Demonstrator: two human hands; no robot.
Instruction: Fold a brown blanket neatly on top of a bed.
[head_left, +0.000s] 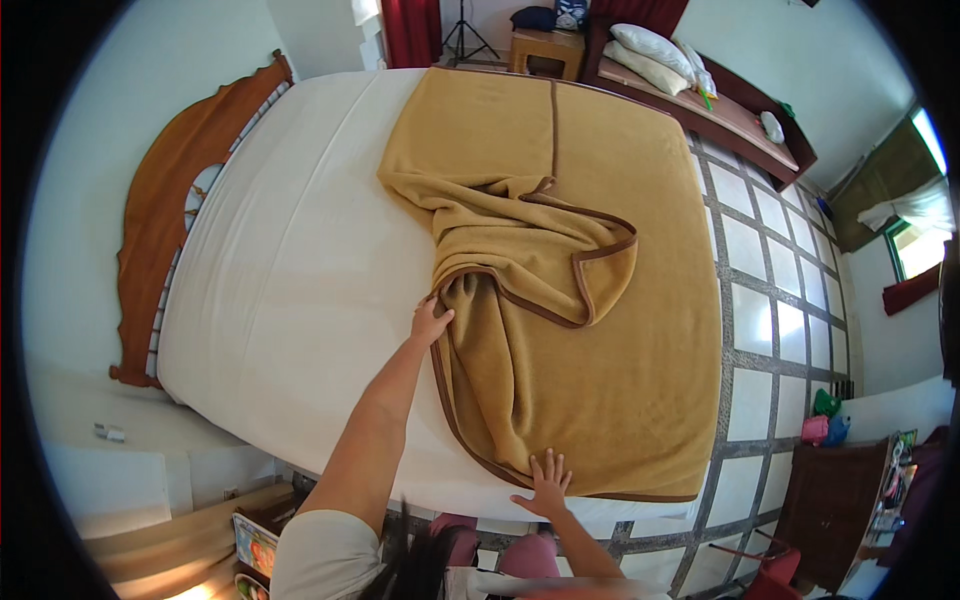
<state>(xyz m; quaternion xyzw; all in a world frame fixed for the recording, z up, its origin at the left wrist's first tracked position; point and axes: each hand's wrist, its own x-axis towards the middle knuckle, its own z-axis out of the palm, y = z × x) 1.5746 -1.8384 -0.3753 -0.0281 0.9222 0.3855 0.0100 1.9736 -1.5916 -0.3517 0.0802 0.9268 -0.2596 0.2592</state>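
Note:
A tan blanket (637, 390) with brown binding covers the right part of the bed, and its middle lies bunched in loose folds. My left hand (433, 321) is stretched far over the bed, its fingers closed on the bound edge of the blanket beside these folds. Close to the near side of the mattress, my right hand (550, 484) rests with spread fingers on the blanket near its edge. The white fitted sheet (300, 247) shows on the left, towards the carved wooden headboard (169, 195).
A wooden daybed (799, 146) with white pillows (651, 51) stands at the back right. Next to it are a small wooden table (547, 49) and a black tripod (463, 37). Tiled floor (757, 322) runs along the foot of the bed. A red chair (776, 574) stands lower right.

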